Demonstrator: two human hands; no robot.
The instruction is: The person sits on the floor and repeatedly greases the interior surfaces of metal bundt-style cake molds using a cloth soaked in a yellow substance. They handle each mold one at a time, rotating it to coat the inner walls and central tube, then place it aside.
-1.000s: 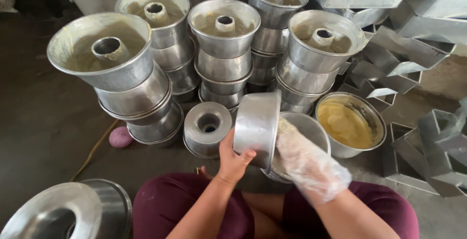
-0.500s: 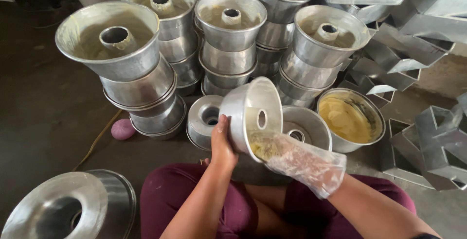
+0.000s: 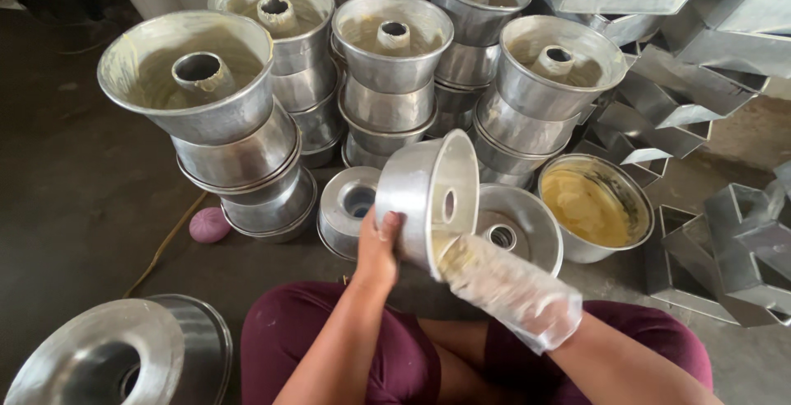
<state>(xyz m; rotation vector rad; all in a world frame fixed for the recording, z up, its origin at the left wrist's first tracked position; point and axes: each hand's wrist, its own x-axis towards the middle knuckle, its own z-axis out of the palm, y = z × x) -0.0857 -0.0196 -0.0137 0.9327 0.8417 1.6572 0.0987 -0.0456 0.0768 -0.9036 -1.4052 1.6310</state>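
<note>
We see a round, plain silver metal tube pan (image 3: 428, 199) tipped on its side, near the middle of the scene, its open mouth facing right and its outer wall facing left. Its inside is pale and shiny, with a dark hole at the centre of the base where the tube sits. A yellowish smear shows on the lower part of the inner wall. It is raised above the floor, in front of the stacked pans

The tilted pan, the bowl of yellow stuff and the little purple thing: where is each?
tilted pan (image 3: 416, 199), head view, outer wall.
bowl of yellow paste (image 3: 638, 215), head view, right rim.
purple lump (image 3: 209, 224), head view, its middle.
</note>
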